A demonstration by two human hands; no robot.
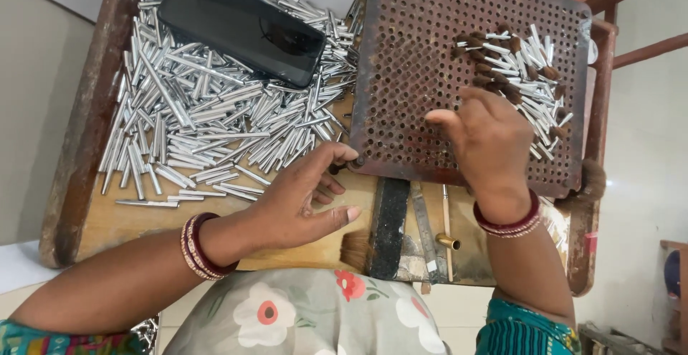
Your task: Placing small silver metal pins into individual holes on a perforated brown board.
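Rusty-brown perforated metal plate [416,61], stiff and likely heavy, propped on wooden tray [107,219], pinched at lower-left corner by left hand [301,197], right hand [487,140] spread loosely over hair-tipped silver tubes [523,68], holding nothing visible; best gripped by edges.

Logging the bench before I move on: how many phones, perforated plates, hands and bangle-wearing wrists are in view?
Black phone: 1
Rusty perforated plate: 1
Hands, left hand and right hand: 2
Wrists with red bangles: 2
Total: 6
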